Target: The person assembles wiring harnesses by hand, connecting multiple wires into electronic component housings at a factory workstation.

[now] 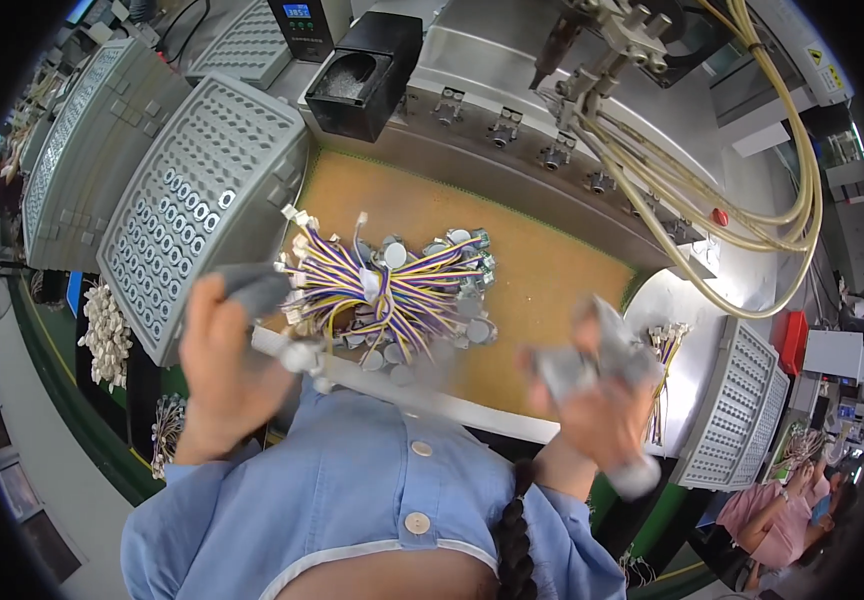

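Observation:
A bundle of cable leads [377, 290] with purple, yellow, white and dark wires lies on the brown work mat [542, 270]. White connectors gather at its left end; round silvery parts and small green boards show at its right and lower edges. A pale band wraps its middle. My left hand [227, 360], motion-blurred, is by the connector end, thumb and fingers apart, with grey covers on the fingertips. Over the mat's right side, my right hand [597, 385] is also blurred, its grey-covered fingers spread. I see nothing held in either hand.
Left stands a grey tray [242, 130] with rows of round parts. A black box [364, 75] and a metal machine [492, 60] with looping yellowish hoses [797, 200] stand behind the mat. Another grey tray [737, 410] and more leads [664, 350] are right. A co-worker [777, 515] sits far right.

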The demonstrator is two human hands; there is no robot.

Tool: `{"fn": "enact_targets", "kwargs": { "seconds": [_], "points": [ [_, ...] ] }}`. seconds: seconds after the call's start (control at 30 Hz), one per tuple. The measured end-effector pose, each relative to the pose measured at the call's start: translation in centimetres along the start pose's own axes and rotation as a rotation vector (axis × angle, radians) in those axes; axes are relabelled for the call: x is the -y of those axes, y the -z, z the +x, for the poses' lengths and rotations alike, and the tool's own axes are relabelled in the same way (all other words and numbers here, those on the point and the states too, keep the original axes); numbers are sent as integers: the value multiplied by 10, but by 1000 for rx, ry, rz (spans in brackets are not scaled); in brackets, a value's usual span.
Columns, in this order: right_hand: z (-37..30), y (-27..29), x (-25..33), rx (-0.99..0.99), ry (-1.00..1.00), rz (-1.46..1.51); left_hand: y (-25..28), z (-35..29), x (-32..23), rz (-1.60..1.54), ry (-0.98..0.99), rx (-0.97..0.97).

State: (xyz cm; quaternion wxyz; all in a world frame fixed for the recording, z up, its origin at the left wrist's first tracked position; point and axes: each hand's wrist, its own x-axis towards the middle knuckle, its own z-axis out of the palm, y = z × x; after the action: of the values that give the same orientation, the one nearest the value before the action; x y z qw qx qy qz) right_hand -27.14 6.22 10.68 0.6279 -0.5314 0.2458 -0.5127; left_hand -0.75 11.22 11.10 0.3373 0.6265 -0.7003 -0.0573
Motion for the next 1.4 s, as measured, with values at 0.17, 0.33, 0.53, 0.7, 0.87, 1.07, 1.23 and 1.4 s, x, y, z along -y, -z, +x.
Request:
{"fn": "enact_targets", "kwargs": {
  "seconds": [0.17,0.33,0.53,0.7,0.87,1.07,1.23,1.4],
  "points": [
    [-2,-11,26,539,100,844,-25,24,13,435,-289,302],
    [-11,-24,41,603,-43,971,-43,15,48,380,-345,160],
    [-10,-30,37,651,-271,1046,72,-35,-3,479,-74,-151],
    [6,-50,19,761,-462,1161,169,-112,-15,951,295,-583],
    [19,-60,-3,828,-467,1051,217,-201,31,1402,830,-359],
    [45,-59,-53,585,-524,866,164,-333,168,1189,1279,-110],
    [47,-43,-65,424,-598,783,75,-457,209,968,1637,162],
    [36,-34,-70,372,-605,739,56,-453,208,682,1896,361]
  ]
}}
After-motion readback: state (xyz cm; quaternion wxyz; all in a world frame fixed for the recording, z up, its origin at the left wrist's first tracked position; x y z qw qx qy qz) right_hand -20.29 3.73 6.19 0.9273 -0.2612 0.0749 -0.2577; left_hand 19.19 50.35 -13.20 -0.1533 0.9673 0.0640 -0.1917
